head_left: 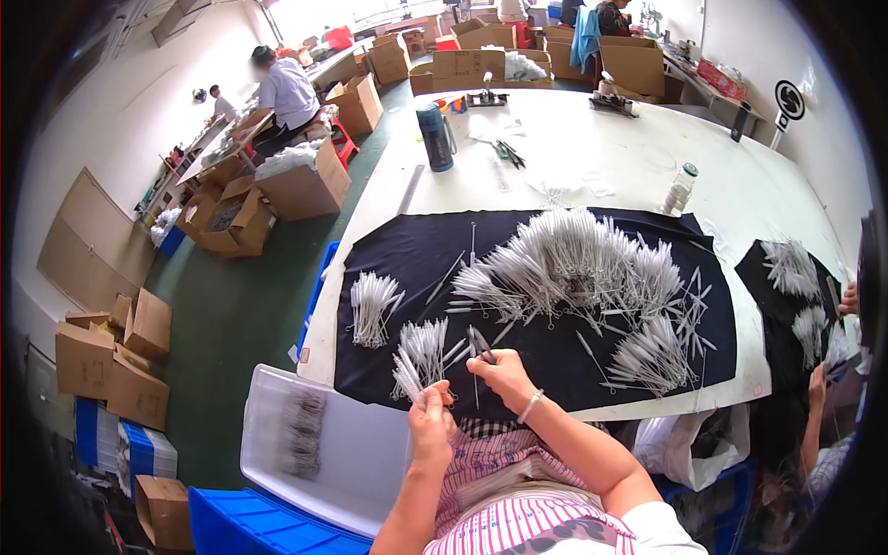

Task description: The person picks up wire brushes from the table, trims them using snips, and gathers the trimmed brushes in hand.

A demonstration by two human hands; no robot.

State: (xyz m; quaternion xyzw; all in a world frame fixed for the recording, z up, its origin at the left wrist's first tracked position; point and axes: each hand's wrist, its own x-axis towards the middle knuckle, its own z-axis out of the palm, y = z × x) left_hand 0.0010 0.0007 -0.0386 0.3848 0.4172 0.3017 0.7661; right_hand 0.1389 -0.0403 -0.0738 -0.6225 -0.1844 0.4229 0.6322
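Slim white wire brushes fill the dark cloth [421, 250]. My left hand [432, 425] grips a few white brushes [408, 377], bristles upward, just in front of a small brush pile [425, 344]. To its right, my right hand [504, 377] is closed round a small dark two-armed hand tool [479, 344]; whether it is scissors or pliers I cannot make out. Beyond my hands spreads a large brush heap [573, 254], its wire loops pointing toward me. Two smaller bunches flank it, a left bunch [372, 305] and a right bunch [655, 356].
A white bin [356, 453] with brushes inside sits at lower left, beside a blue crate [268, 523]. On the white table [573, 139] stand a dark flask [435, 137] and a glass bottle [680, 190]. Another person's hand [818, 384] works at right; cartons [240, 217] line the left floor.
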